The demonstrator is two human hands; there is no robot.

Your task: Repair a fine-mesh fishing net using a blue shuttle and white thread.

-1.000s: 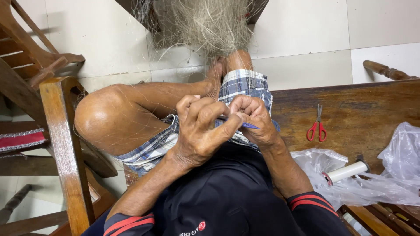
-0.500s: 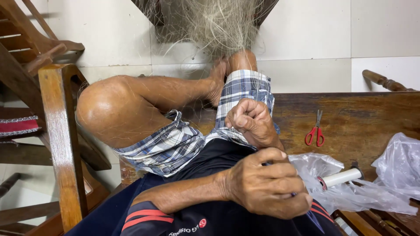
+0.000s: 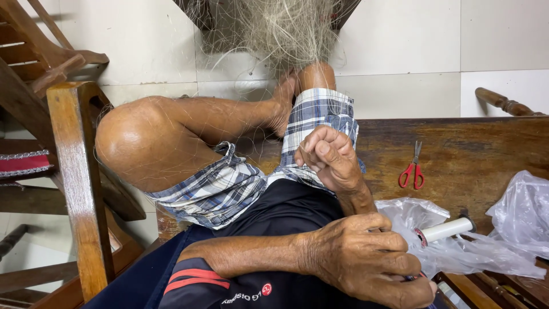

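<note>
Fishing net: pale, fine mesh bunched in a tangled mass at the top of the view; thin strands run down across the bent knee and checked shorts toward the right hand.
Right hand: raised over the lap, fingers curled into a loose fist, pinching net strands too fine to make out clearly.
Left hand: low in the foreground, crossed over to the right side of the lap, fingers closed tight around a small dark item of which only a tip shows at the fingertips; what it is cannot be told.
Bench: dark, worn wood with a scuffed, patchy surface; the person sits on it with one leg folded up.
Scissors: red-handled, blades shut, lying flat on the bench, well apart from both hands.
Spool: white cylinder lying on its side on crumpled clear plastic bags, just beside the left hand.
In the way: the left forearm lies across the dark shirt and hides the lap beneath; the left fist covers part of the plastic.
Chair: brown wooden frame, glossy, standing left of the knee on pale floor tiles.
</note>
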